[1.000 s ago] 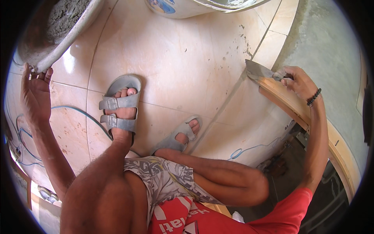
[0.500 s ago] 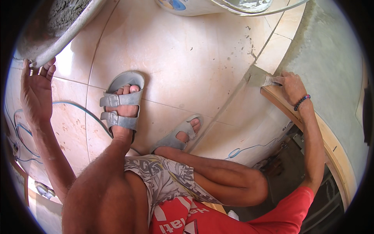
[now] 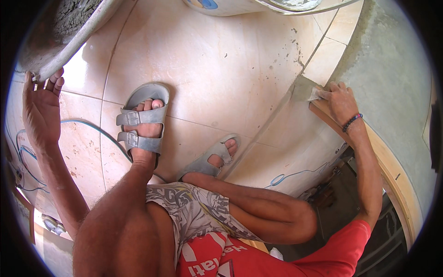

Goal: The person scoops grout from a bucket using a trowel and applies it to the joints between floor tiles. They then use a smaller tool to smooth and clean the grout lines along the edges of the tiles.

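At the upper left, my left hand [image 3: 42, 113] is palm up with its fingers curled at the rim of a basin [image 3: 64, 57]. Grey mortar [image 3: 76, 18] lies inside that basin. On the right, my right hand [image 3: 340, 104] is closed on a small putty knife [image 3: 315, 94]; only part of its pale, smeared blade shows, and the handle is hidden in the fingers. The blade touches a grey mortar patch [image 3: 302, 89] between the floor tiles and the end of a wooden frame [image 3: 325, 113].
A white bucket [image 3: 226, 8] stands at the top. Grey cement wall [image 3: 383, 87] rises along the right. Blue cable [image 3: 99, 129] crosses the tiles [image 3: 207, 60] at left, with another loop [image 3: 278, 180] near my knee. My sandalled feet are on the tiles.
My right hand has shifted slightly left with the putty knife, and its wrist has turned a little. My left hand stays at the basin rim.
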Demonstrator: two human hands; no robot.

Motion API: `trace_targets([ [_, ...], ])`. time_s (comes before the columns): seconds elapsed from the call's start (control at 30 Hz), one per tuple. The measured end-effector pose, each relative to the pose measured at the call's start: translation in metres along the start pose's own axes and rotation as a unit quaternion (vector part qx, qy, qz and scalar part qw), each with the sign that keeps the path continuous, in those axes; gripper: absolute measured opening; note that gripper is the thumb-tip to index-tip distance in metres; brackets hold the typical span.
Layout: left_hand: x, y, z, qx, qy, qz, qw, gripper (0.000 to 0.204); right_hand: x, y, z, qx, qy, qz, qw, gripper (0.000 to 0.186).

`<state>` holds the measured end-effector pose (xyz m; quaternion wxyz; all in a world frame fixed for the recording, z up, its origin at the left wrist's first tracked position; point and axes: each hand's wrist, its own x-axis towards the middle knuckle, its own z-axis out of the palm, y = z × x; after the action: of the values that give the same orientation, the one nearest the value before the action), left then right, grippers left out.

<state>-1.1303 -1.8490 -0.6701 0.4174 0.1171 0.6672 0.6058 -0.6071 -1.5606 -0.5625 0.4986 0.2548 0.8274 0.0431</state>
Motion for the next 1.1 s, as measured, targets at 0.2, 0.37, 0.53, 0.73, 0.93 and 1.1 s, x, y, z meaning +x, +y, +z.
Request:
trace_targets([
  [0.2, 0.0, -0.001, 0.0, 0.0, -0.003, -0.002, 1.0, 0.055, -0.001, -0.001, 0.016, -0.012, 0.0, 0.013, 1.0, 0.023],
  [0.37, 0.002, -0.003, -0.001, -0.01, -0.013, -0.005, 1.0, 0.054, -0.004, 0.002, 0.025, -0.014, -0.004, 0.018, 1.0, 0.021],
  [0.53, 0.001, -0.002, -0.002, -0.023, -0.011, -0.009, 1.0, 0.051, -0.006, -0.007, 0.009, 0.008, -0.014, 0.021, 1.0, 0.02],
  [0.73, -0.002, 0.0, -0.001, 0.002, -0.009, 0.0, 1.0, 0.051, -0.017, -0.005, -0.019, -0.021, -0.027, 0.043, 0.998, 0.025],
  [0.93, 0.0, -0.003, 0.0, -0.009, -0.014, -0.005, 1.0, 0.051, -0.012, -0.01, -0.03, -0.014, 0.004, 0.036, 0.999, 0.042],
  [1.1, -0.003, 0.001, 0.005, -0.013, -0.02, -0.017, 1.0, 0.052, 0.0, -0.007, -0.012, -0.023, 0.016, 0.058, 0.998, 0.034],
])
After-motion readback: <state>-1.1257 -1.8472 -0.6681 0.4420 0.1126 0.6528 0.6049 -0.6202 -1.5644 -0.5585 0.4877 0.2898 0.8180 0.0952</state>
